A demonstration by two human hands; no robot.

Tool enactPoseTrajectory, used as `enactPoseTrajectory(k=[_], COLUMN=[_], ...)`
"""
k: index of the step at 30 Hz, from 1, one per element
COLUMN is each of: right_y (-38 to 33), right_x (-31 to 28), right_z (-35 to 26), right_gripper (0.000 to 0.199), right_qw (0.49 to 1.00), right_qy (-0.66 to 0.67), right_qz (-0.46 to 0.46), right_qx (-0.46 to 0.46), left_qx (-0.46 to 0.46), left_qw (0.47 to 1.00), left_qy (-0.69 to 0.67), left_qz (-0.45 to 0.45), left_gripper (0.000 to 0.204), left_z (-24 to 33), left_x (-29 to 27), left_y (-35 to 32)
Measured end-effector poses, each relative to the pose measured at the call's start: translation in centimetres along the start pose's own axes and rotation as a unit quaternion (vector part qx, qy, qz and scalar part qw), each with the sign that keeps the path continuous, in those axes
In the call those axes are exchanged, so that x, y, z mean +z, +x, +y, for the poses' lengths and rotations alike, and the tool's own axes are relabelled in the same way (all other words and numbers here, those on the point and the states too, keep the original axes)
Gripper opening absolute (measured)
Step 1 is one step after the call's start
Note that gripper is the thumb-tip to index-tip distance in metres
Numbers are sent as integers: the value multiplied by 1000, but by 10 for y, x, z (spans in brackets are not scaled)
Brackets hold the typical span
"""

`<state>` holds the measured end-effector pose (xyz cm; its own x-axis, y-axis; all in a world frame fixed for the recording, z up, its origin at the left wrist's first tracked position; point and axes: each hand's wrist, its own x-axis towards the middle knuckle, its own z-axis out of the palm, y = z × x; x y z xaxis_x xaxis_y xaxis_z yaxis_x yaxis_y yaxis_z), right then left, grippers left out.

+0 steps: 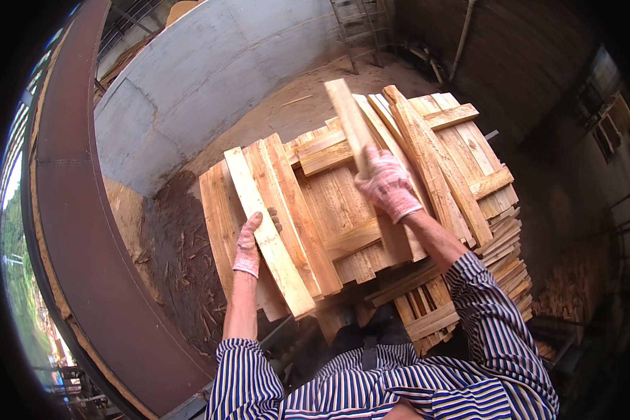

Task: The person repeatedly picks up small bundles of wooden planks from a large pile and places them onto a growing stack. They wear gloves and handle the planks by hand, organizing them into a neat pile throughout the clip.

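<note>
My left hand [248, 245], in a pink-and-white work glove with dark fingertips, is closed around a pale wooden plank [284, 269]. This plank lies slanted over other boards at the left of the pile. Farther right, my gloved right hand [388, 185] grips another plank [350, 115] from above, near its middle; the hand is slightly blurred. That plank's far end points away from me, and its near part shows below my palm. Under both hands is a stack of rough boards [322, 210], with short crosspieces [327, 158] lying across a lower layer.
More layered planks [507, 259] form the stack's right side, and boards [427, 318] sit lower, close to my body. A grey curved wall [189, 84] stands behind, a brown metal beam [84, 224] at left. Wood scraps litter the dirt floor [182, 273]. A ladder-like frame [360, 35] leans at the back.
</note>
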<state>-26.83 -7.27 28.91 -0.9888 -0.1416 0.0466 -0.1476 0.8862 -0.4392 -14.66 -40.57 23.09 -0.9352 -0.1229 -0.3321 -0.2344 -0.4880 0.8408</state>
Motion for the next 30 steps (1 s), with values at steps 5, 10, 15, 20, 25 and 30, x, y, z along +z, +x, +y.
enactPoseTrajectory(k=[5, 10, 15, 20, 25, 30], right_y=[-22, -29, -73, -43, -31, -44], right_x=[79, 121, 81, 50, 79, 109], right_z=[-88, -107, -140, -93, -64, -98], right_gripper=[57, 56, 94, 93, 70, 61], right_qw=[989, 976, 947, 938, 989, 979], right_qy=[50, 44, 245, 304, 30, 131], right_qz=[-129, -162, -194, -167, -141, -155], right_qx=[-50, -141, -79, 19, 23, 0], left_qx=[-5, 48, -7, 171, 36, -61], left_qw=[1000, 997, 971, 965, 827, 894], left_qy=[0, 0, 177, 171, 480, 372], left_qz=[21, 54, 161, -99, 291, 243], left_gripper=[49, 68, 77, 71, 93, 74], left_z=[-6, -11, -33, -12, 39, 49], left_x=[-3, 5, 19, -10, -128, -233], left_y=[4, 13, 9, 27, 23, 26])
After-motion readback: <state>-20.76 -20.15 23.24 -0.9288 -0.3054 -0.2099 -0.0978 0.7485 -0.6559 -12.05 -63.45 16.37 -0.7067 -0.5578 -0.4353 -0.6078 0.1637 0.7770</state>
